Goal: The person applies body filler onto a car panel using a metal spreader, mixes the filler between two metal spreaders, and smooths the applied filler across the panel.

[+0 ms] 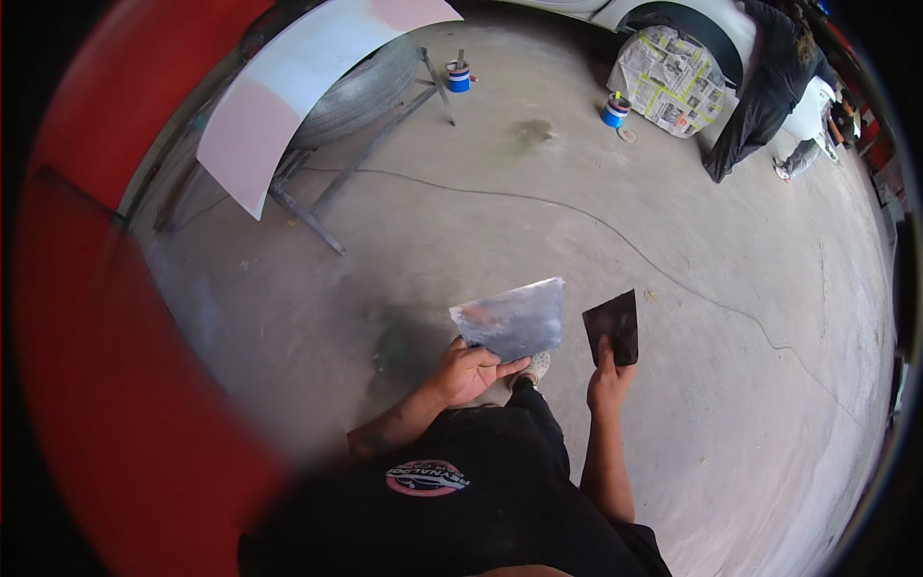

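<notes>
Over the grey concrete floor (538, 236), the left hand (468, 375) pinches a shiny silvery sheet (516, 319); the right hand (609, 383) pinches a dark four-sided plate (616, 322).

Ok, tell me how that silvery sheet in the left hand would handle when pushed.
The silvery sheet looks thin, so it is probably light for its size. It juts past the left hand without visible sagging, suggesting fair stiffness. Its shiny face could be slippery.
</notes>
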Motion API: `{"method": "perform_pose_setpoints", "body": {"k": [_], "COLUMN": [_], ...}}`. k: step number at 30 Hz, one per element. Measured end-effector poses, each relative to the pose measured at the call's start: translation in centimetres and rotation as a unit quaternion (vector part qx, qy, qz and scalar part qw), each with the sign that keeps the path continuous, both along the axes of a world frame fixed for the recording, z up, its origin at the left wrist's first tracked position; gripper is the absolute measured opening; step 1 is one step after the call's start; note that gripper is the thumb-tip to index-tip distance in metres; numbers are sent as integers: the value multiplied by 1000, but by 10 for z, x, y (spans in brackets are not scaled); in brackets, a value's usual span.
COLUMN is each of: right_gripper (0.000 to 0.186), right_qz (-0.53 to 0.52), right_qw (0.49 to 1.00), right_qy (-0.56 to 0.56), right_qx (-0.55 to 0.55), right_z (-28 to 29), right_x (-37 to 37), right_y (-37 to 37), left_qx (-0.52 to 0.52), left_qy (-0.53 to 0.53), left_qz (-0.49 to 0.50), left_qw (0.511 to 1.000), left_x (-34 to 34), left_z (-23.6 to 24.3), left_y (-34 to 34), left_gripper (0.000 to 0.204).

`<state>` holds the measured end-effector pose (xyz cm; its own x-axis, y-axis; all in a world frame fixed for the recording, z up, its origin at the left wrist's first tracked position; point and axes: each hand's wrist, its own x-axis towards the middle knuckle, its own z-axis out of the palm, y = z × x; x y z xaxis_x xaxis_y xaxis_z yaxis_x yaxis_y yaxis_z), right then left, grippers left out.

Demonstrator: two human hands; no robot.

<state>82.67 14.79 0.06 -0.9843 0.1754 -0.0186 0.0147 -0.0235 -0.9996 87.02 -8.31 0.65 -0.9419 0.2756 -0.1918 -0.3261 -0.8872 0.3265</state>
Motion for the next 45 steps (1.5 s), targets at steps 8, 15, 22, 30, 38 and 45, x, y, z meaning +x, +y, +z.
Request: {"method": "perform_pose_setpoints", "body": {"k": [8, 15, 22, 30, 38, 45], "right_gripper": [26, 30, 28, 39, 52, 64], "right_qz": [46, 477, 326, 245, 404, 347], "right_qw": [993, 878, 945, 916, 732, 795], "right_qy": [7, -16, 23, 287, 456, 388], "right_qx": [-107, -39, -24, 138, 304, 311], "right_z": [8, 56, 61, 50, 70, 52], "right_x": [-82, -219, -308, -369, -408, -482], "right_y": [-30, 6, -83, -161, -285, -321], "left_qx": [-168, -325, -595, -93, 125, 29], "left_qy": [-53, -80, 96, -98, 38, -112], "left_qz": [-142, -265, -83, 208, -50, 120], "left_qw": [974, 904, 794, 969, 990, 986], "left_x": [-87, -178, -233, -357, -449, -474], "left_z": [6, 11, -10, -19, -12, -7], "left_y": [-17, -35, -27, -156, -230, -238], "left_gripper": [54, 50, 36, 35, 55, 45]}}
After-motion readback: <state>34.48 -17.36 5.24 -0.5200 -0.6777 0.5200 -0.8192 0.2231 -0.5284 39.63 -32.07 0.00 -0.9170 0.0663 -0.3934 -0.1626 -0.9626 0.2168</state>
